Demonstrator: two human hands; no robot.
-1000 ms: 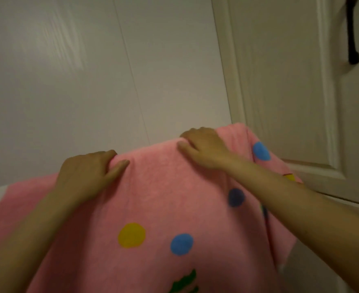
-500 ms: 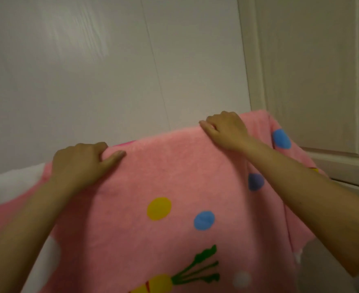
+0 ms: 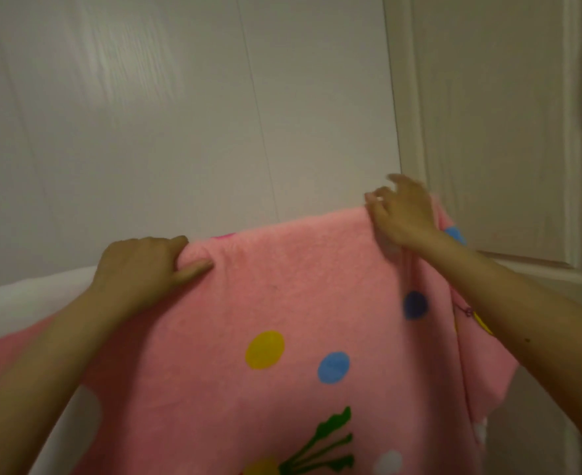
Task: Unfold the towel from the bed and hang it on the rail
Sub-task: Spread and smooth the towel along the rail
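Towel: the pink towel (image 3: 282,303) with coloured dots and a green-leafed print hung spread open in front of the wall (image 3: 180,114), its top edge running from low on the left to higher on the right.
Rail: not clearly visible; the towel's top fold hid whatever it lay over, so I could not tell whether the cloth was resting on the rail or only held up at its height.
Left hand: the left hand (image 3: 138,265) gripped the top edge left of centre, fingers curled over the far side of the fold and the thumb pressed against the near face, clamped on the cloth.
Right hand: the right hand (image 3: 402,210) sat at the top edge near the right corner, palm on the cloth; its fingers were loosely apart and partly lifted, and blur made it unclear whether they pinched the towel at all.
Surroundings: a panelled door (image 3: 488,132) stood just right of the towel; something white (image 3: 25,296) showed behind the left arm.
Done: judging by the open, flat drape, the unfolding looked complete and the towel was up at hanging height.
Left: confirming it sat over the rail, evening the slanted top edge, smoothing the bunched right side, then letting go.
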